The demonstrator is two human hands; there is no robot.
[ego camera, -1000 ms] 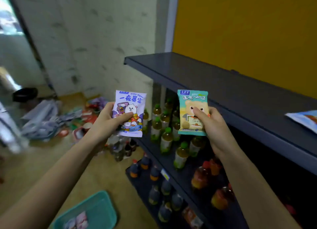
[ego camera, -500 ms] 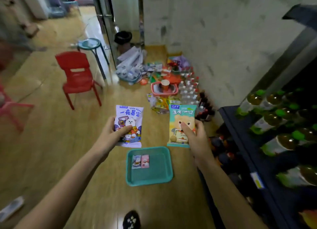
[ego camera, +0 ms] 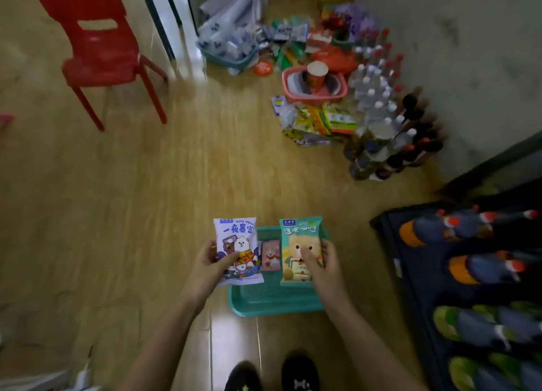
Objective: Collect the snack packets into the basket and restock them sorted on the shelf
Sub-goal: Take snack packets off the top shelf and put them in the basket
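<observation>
Snack packets fill both hands. The left hand [ego camera: 209, 269] pinches a white and purple packet [ego camera: 237, 244] printed with a white cartoon bear, with the thumb across its front and the fingers behind. The right hand [ego camera: 324, 269] grips a teal packet [ego camera: 299, 241] showing a brown bear, its thumb pressed on the bear's face. Both packets are held upright, side by side and slightly apart, above the teal basket [ego camera: 272, 301]. The basket sits on the wooden floor at six o'clock in the view, just ahead of the person's black shoes [ego camera: 299, 373].

The purple packet overlaps the basket's nine o'clock rim, and the teal one covers its three o'clock side. In the gap between them a small pink packet [ego camera: 270, 255] lies flat inside the basket.

From three to five o'clock runs the dark shelf [ego camera: 416, 302], its low tier loaded with blurred bottles [ego camera: 481, 267] seen from above. At one o'clock a heap of yellow and green packets [ego camera: 319, 123] lies on the floor, touching a cluster of clear and dark bottles [ego camera: 378, 106] by the wall. Just beyond the heap a pink basket [ego camera: 313, 96] holds a paper cup [ego camera: 316, 73]. A red plastic chair [ego camera: 96, 47] stands at eleven o'clock.
</observation>
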